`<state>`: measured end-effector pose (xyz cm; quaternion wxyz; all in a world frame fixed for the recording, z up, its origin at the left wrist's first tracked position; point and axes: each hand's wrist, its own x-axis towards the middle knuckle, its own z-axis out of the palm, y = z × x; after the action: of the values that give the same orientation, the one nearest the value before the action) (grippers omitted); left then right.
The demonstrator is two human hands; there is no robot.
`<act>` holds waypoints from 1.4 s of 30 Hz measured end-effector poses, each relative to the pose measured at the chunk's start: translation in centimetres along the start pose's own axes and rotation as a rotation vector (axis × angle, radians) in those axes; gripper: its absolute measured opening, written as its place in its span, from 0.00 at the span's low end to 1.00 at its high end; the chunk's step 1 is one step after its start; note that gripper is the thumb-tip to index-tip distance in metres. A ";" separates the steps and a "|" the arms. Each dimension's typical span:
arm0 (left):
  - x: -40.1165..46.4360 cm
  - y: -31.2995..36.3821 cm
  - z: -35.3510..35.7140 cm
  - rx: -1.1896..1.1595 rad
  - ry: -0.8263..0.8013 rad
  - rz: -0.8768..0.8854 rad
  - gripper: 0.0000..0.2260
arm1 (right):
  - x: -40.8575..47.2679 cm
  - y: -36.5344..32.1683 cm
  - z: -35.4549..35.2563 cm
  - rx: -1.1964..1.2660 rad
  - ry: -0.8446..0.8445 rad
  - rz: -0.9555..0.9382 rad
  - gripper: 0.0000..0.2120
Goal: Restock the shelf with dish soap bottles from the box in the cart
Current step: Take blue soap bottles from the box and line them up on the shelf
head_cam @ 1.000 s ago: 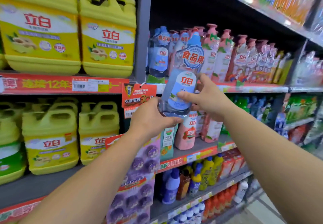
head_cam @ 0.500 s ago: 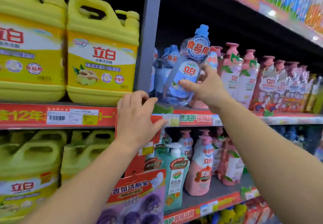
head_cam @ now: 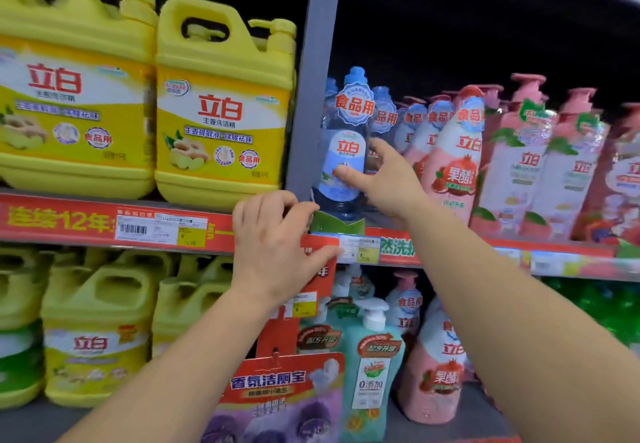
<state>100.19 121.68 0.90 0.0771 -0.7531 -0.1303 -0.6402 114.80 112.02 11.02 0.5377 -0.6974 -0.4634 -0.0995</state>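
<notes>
A clear dish soap bottle point(head_cam: 346, 120) with a blue cap and a blue-white label stands at the left end of the shelf point(head_cam: 450, 252), against the grey upright point(head_cam: 308, 96). My right hand point(head_cam: 388, 183) grips it, thumb across the label and fingers round its right side. More bottles of the same blue kind point(head_cam: 384, 113) stand behind and to its right. My left hand point(head_cam: 273, 248) is at the shelf's front edge just left of the bottle's base, fingers curled over the edge and thumb on the price strip. The cart and box are out of view.
Pink pump bottles point(head_cam: 519, 165) fill the shelf to the right. Big yellow jugs point(head_cam: 221, 113) stand in the left bay, above and below. A red hanging strip of purple packs point(head_cam: 277, 390) dangles below my left hand. Teal and pink pump bottles point(head_cam: 374, 373) stand on the lower shelf.
The bottle went from tilted in the air to upright on the shelf beside the upright. My left hand had let go of its base and stays at the shelf edge.
</notes>
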 end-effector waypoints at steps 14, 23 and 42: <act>-0.3 0.4 -0.2 0.064 0.002 -0.044 0.26 | 0.2 0.5 1.4 -0.367 -0.053 0.039 0.33; -0.4 0.6 -0.3 0.097 -0.027 -0.061 0.27 | -0.2 0.3 1.4 -0.322 -0.070 0.053 0.39; -4.8 -2.2 -9.5 0.254 -0.156 -0.454 0.23 | -12.1 -4.7 8.2 0.023 -0.118 -0.415 0.02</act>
<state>89.86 120.64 -2.36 0.0153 -0.7359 -0.3808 -0.5597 101.70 112.41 3.09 0.4857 -0.5855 -0.6286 -0.1617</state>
